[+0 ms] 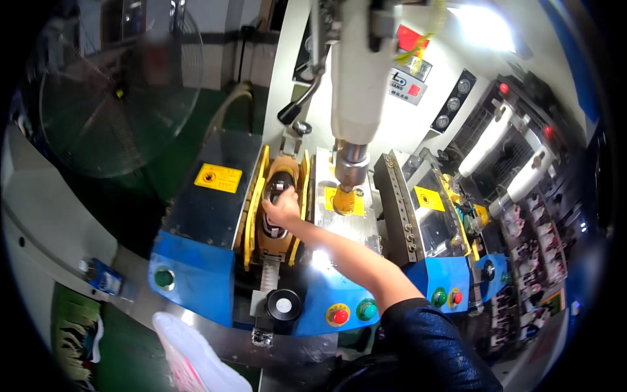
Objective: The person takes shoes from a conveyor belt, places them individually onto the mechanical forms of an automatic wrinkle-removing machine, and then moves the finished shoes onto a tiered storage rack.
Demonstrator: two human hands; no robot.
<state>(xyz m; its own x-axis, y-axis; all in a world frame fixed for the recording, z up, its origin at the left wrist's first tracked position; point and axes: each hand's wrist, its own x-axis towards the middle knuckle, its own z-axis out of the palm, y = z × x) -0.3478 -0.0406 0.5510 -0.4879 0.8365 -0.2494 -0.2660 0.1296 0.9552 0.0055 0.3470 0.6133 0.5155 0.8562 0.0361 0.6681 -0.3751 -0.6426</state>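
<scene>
My right hand (283, 209) reaches across from the lower right, its fingers curled round a dark shoe (275, 228) with small white patches. The shoe lies lengthwise on a tan pad (272, 249) in a machine's slot, between upright yellow side pads (257, 208). Under my palm and fingers, part of the shoe is hidden. My left hand does not appear. A white shoe with pink marks (192, 356) shows at the bottom left; whatever supports it is out of sight.
A thick white press arm with a yellow tip (344, 200) hangs right of my hand. Red (337, 317) and green (367, 310) buttons sit on the blue front, beside a black round knob (283, 305). Further right stands another similar machine (447, 274); a large fan (121, 95) is far left.
</scene>
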